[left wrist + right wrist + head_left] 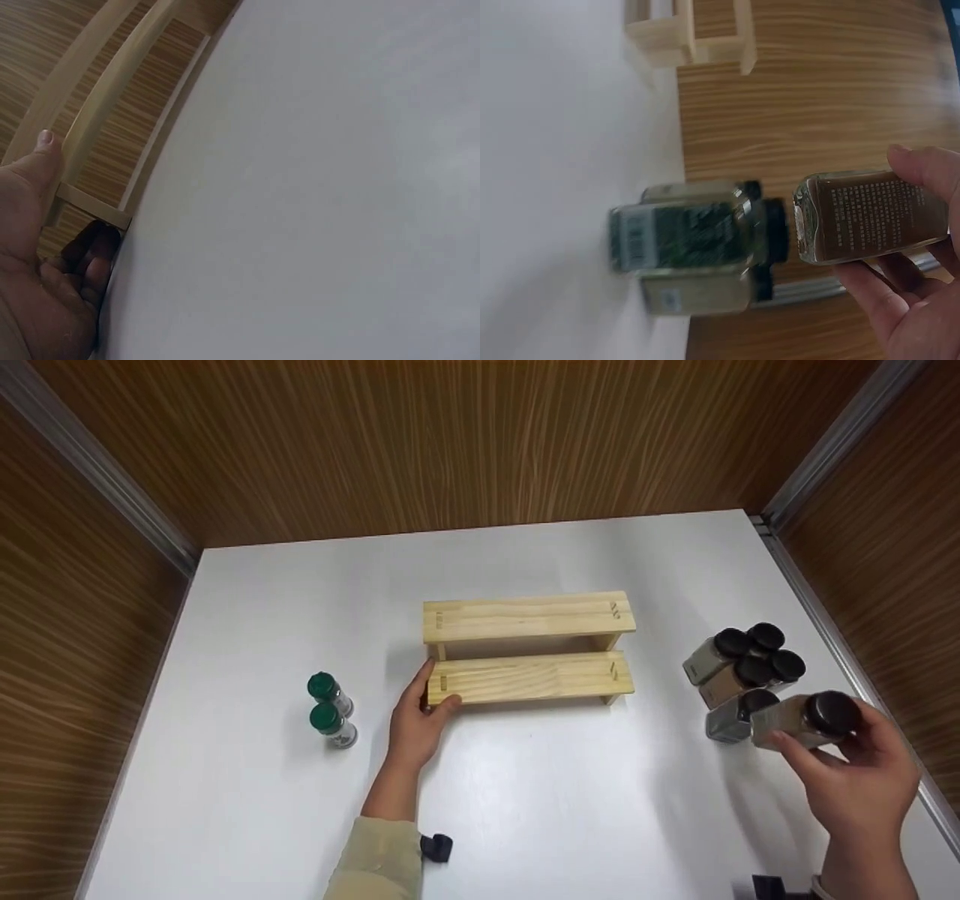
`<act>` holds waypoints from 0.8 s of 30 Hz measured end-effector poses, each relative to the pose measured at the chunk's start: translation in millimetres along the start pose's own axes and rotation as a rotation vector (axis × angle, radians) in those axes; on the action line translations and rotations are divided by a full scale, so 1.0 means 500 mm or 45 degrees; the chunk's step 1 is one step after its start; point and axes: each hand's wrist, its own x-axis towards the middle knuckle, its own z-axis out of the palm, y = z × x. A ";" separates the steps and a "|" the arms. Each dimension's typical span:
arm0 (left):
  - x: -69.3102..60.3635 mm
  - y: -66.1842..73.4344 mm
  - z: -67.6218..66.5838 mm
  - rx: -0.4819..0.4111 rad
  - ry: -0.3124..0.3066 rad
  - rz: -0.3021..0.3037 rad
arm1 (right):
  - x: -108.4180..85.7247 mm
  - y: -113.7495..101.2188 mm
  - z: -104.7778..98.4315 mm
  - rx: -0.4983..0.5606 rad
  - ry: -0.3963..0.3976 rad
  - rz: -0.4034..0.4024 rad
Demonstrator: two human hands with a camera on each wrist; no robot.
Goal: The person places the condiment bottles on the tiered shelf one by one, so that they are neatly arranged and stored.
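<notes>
Head view: the left hand (416, 727) grips the rack (531, 675), thumb in front; the right hand (862, 772) holds a jar (787, 720), five more jars (724, 688) beyond its fingertips. Left wrist: fingers curl by the rack's end. Right wrist: thumb and fingers, jar-width apart, pinch it.
</notes>
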 end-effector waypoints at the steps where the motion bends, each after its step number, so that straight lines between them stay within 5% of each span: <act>1: 0.000 0.000 0.001 0.002 0.001 -0.001 | 0.005 -0.007 0.006 0.074 -0.019 -0.010; 6: 0.002 0.003 0.004 0.020 0.002 0.006 | 0.028 -0.035 0.043 0.399 -0.125 -0.068; 8: 0.003 0.004 0.006 0.027 0.005 0.010 | 0.036 -0.045 0.061 0.434 -0.159 -0.085; 16: 0.005 0.004 0.011 0.002 -0.015 0.014 | 0.064 -0.072 0.129 0.074 -0.245 -0.211; 24: 0.004 0.007 0.012 -0.006 0.002 0.002 | 0.066 -0.094 0.187 0.014 -0.366 -0.285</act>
